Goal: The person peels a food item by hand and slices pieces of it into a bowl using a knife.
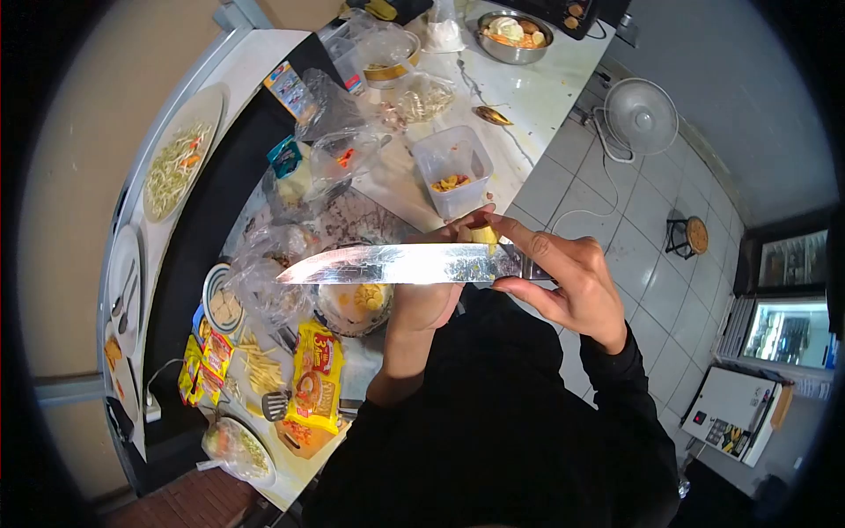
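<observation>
My right hand (572,277) is closed round the handle of a large kitchen knife (387,264). Its broad, shiny blade lies level across the view, tip to the left. Behind the blade, my left hand (427,308) is partly hidden, its fingers closed on a small pale-yellow piece of food (484,235). The right index finger reaches over beside that piece. Beyond the hands stands a clear plastic tub (453,150) with yellow and reddish scraps at its bottom. Below the blade, a plate (330,321) carries yellow pieces (370,295), partly covered by the knife.
Plastic bags (268,282) crowd the counter on the left. A yellow noodle packet (315,374), pale fry-like strips (260,365) and a spatula (275,406) lie nearer me. A steel bowl (515,40) stands far back. On the tiled floor to the right are a fan (641,116) and a stool (695,235).
</observation>
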Demonstrator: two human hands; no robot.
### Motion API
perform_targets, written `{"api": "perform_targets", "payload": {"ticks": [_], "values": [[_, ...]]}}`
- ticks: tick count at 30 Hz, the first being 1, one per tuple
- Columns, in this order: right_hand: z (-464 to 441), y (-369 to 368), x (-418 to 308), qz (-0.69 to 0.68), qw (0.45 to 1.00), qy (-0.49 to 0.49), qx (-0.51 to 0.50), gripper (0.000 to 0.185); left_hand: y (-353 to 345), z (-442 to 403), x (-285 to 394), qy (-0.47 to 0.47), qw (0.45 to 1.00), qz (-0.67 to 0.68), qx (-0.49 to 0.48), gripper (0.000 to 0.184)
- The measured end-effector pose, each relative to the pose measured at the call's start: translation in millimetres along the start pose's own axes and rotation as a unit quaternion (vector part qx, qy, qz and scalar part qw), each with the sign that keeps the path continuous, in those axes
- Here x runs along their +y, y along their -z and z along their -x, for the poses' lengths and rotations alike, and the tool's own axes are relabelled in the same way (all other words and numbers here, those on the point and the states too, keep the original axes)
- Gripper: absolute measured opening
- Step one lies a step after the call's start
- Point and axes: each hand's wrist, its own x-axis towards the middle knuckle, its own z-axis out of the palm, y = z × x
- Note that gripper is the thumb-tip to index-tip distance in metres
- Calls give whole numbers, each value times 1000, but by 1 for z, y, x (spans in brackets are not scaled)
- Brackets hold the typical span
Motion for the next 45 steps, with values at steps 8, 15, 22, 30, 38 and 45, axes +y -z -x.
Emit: {"api": "perform_targets", "payload": {"ticks": [8, 15, 22, 30, 38, 45], "values": [[-31, -6, -7, -42, 996, 20, -75, 61, -1, 13, 22, -60, 995, -50, 59, 30], [-57, -24, 3, -82, 984, 107, -120, 63, 7, 31, 30, -147, 976, -101, 123, 31], [-83, -43, 2, -122, 959, 180, -179, 61, 1, 51, 34, -277, 930, -162, 181, 16], [-102, -66, -3, -190, 903, 268, -276, 64, -17, 85, 28, -344, 867, -181, 311, 11], [-82, -91, -24, -242, 850, 382, -271, 72, -33, 139, 0, -383, 833, -176, 359, 9], [-41, -78, -39, -264, 823, 400, -305, 60, -68, 172, -38, -444, 810, -159, 349, 9]]}}
